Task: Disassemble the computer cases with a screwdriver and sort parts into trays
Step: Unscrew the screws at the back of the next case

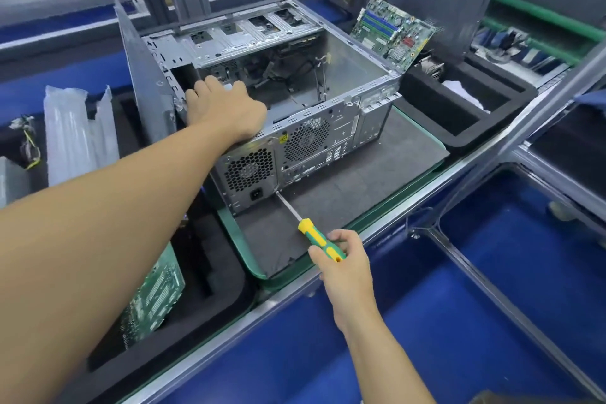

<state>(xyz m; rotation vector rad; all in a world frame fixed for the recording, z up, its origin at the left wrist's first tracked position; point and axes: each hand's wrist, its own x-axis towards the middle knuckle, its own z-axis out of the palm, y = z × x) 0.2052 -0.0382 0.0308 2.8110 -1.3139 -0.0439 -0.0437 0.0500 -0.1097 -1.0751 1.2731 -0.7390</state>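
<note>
Bracing the computer case (328,141) is the left hand (226,108), palm down on the top rear rim with the fingers curled over the edge into the open shell, so that grip is clamped on the case itself. The right hand (344,266) has its grip wrapped round the back end of the yellow-green screwdriver (319,239). What matters here is the line of the tool: its long axis runs from the right hand up and to the left, and the tip sits right at the rear panel, low down just beside the power supply (249,170) and its socket. I'd guess it's on a screw there, but the screw head is too small to make out. The case lies on its side on a grey mat (360,180) on the worktop, open side up, rear panel facing the person. The right hand is nearer that corner; the left is up top doing the steadying. One motherboard (393,31) is already leaning in the black foam tray (465,138) off to the right, so I reckon the power supply comes out next.
</note>
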